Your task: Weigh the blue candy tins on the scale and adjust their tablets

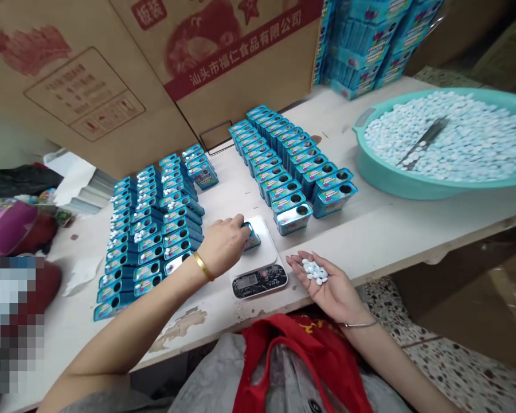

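Note:
My left hand (223,244) has its fingers closed round a small blue tin (251,237) at the white plate of a kitchen scale (264,232). Whether the tin rests on the plate or is just above it, I cannot tell. Palm up, my right hand (333,292) is cupped near the table's front edge, to the right of the scale, holding a small heap of pale blue and white candies (315,271). A lit display (246,281) shows on the scale's black front panel.
Rows of blue tins (176,232) stand at left, several with candies on top. More tins with round openings (290,201) stand right of centre. A turquoise basin (391,183) of candies holds a dark scoop (427,137). Behind are cardboard boxes (241,92) and stacked packs (361,46).

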Available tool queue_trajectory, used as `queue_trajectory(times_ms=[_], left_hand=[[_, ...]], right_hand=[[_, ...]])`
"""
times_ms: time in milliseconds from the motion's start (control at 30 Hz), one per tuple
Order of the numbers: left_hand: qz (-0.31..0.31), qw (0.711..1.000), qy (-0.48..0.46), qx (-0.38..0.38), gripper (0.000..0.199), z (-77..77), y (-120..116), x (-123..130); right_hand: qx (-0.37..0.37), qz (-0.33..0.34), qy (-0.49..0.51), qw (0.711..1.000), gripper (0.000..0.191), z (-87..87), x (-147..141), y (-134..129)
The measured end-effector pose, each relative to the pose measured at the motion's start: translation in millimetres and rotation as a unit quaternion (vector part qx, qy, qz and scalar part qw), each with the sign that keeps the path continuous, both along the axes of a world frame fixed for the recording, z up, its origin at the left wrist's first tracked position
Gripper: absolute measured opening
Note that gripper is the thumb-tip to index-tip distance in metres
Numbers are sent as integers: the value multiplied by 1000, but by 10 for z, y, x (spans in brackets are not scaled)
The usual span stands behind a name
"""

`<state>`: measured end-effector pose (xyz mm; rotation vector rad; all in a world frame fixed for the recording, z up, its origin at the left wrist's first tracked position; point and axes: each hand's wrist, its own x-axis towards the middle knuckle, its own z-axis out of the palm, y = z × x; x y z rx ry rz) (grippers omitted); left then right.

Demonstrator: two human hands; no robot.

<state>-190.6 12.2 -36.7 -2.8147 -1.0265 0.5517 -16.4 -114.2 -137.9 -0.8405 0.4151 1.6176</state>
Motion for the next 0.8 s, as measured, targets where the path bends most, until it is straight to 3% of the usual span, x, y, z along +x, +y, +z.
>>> queue_trajectory(times_ms=[167, 267, 400, 500, 567, 800], left_hand=[[5, 997, -74, 6, 25, 81, -53, -30], [5, 983, -181, 5, 25, 105, -329, -23], [-63, 967, -217, -118, 23, -217, -894, 124], [-67, 970, -207, -106, 21, -526, -1181, 245], [-63, 968, -220, -101, 14, -655, -1268, 282], [-54, 958, -266, -97, 10, -719, -1338, 239]], right_hand=[[10, 12, 16, 1000, 23, 61, -15, -129], [16, 34, 39, 999, 22, 93, -71, -200], [32, 73, 85, 993, 19, 94, -177, -296], [22, 82, 89, 992, 18, 66, -218, -372], [3, 81, 79, 994, 20, 54, -219, -416], [-87, 71, 70, 991, 28, 105, -239, -454]])
